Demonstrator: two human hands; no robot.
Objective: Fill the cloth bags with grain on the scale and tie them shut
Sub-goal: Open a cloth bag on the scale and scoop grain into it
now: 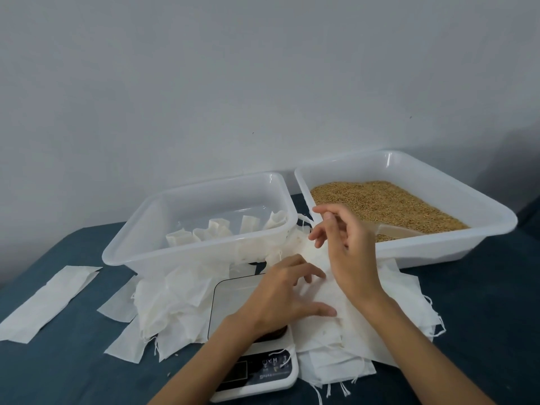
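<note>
The left hand (pixel 287 296) lies palm down with fingers spread and nearly straight, pressing a flat white cloth bag (pixel 327 296) against the pile (pixel 388 311) of empty bags at the right edge of the scale (pixel 233 293). The bag runs from under the left fingertips up and away toward the right hand (pixel 343 244), which is raised above its far end. The right thumb and forefinger are drawn together near the bag's upper corner, the other fingers loosely curled; whether they pinch a string or the cloth itself cannot be told.

The bags are thin, matte, slightly creased rectangles with frayed strings hanging from their edges. More of them lie in a loose heap (pixel 172 311) left of the scale, and one long strip (pixel 46 302) lies apart on the dark blue table (pixel 73 372).

The scale is a white, rounded plastic slab with a glossy grey plate and a dark panel at its near edge.

Behind it stand two translucent white plastic tubs with rounded corners. The left tub (pixel 122 249) holds a row of filled bags (pixel 216 229) standing upright. The right tub (pixel 493 223) holds golden-brown grain (pixel 403 206), with a pale scoop (pixel 397 230) lying in it just beyond the right hand
</note>
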